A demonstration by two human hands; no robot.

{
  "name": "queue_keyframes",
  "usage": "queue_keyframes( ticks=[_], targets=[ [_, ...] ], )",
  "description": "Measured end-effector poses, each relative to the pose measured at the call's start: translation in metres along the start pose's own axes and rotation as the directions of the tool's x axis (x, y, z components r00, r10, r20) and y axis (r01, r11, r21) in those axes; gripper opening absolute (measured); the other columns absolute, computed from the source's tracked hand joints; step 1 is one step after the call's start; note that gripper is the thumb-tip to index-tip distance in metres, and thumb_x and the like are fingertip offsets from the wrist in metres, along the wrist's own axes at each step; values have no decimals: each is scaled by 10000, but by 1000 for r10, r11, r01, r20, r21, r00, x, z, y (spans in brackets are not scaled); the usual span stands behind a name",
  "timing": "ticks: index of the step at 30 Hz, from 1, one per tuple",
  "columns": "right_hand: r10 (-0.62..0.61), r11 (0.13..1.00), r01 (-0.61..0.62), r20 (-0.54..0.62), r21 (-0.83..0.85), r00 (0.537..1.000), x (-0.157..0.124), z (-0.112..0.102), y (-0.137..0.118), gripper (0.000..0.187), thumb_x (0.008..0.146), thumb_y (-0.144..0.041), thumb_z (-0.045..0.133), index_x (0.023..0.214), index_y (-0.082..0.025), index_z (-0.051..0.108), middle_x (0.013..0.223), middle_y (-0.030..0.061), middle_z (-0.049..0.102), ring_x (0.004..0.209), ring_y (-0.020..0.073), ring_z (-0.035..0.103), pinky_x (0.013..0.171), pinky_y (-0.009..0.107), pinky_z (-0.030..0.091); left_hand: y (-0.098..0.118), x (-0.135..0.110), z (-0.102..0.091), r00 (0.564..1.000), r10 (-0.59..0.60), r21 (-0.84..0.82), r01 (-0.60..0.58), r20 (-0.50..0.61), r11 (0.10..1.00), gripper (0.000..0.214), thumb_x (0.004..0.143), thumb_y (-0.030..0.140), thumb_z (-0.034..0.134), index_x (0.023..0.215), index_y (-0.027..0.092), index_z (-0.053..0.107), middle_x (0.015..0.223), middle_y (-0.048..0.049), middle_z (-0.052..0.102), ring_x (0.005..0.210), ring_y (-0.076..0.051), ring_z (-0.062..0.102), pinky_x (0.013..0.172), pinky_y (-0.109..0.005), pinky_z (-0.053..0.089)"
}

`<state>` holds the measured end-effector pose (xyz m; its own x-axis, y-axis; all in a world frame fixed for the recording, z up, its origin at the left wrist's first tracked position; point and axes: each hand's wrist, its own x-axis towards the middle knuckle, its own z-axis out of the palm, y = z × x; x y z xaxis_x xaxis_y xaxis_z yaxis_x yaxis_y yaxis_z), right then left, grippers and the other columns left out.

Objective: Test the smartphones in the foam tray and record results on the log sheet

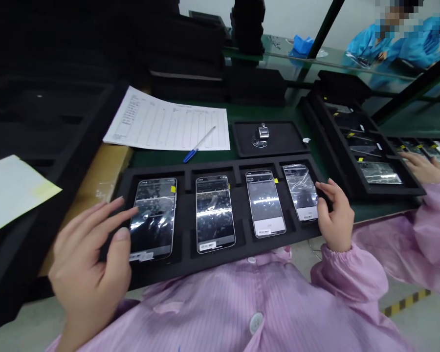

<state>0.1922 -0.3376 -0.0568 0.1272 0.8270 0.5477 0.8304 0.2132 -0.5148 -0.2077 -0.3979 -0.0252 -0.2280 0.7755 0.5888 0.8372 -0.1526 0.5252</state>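
Several smartphones lie face up in a row in a black foam tray (187, 266) in front of me. My left hand (95, 249) is open, its fingers stretched over the tray's left end, with fingertips at the edge of the leftmost phone (154, 220). At the other end, my right hand (335, 212) is open beside the rightmost phone (301, 193), thumb close to its edge; whether it touches is unclear. Between them are two more lit phones, the left-middle phone (215, 212) and the right-middle phone (266, 203), with barcode labels at their lower ends.
Behind the tray lie a printed sheet (168, 124), a blue pen (199, 145) and a small tray (242, 142) holding a metal tally counter (263, 132). Stacked phone trays (410, 188) stand to the right, near a co-worker's hand (423, 167). White paper (14, 193) is at left.
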Motion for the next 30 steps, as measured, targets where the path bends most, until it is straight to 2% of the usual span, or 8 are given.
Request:
queue_keyframes(
  ticks=[2,5,14,30],
  targets=[
    [18,999,-18,11,-30,1000,1,1,0,381,893,-222,510,1254,-168,622,1294,157,657,1316,353,545,1059,611,455,0,1,2,999,-1,2,1,-33,1000,322,932,322,549,1209,289,712,1265,-42,702,1277,-307,586,1153,-591,386],
    [0,999,0,3,-51,1000,2,1,1,375,889,-224,504,1239,-171,626,1283,152,663,1319,350,540,1058,597,460,0,1,4,999,-11,15,12,-35,1000,353,938,340,555,1233,221,706,1234,-98,711,1264,-301,597,1149,-545,389],
    [-30,998,29,-9,-59,1000,2,1,1,247,894,-226,503,1080,-188,661,1211,140,703,1299,340,557,1047,584,462,3,2,4,999,-14,37,15,-29,999,361,942,367,548,1194,173,719,1210,-135,714,1260,-302,601,1145,-520,388],
    [-32,998,31,-19,-46,999,2,1,2,232,889,-240,503,1047,-196,668,1182,134,713,1268,324,585,1063,574,455,1,2,5,999,-36,24,36,-12,999,348,939,373,556,1141,143,722,1189,-152,717,1250,-303,605,1132,-512,403]
  ],
)
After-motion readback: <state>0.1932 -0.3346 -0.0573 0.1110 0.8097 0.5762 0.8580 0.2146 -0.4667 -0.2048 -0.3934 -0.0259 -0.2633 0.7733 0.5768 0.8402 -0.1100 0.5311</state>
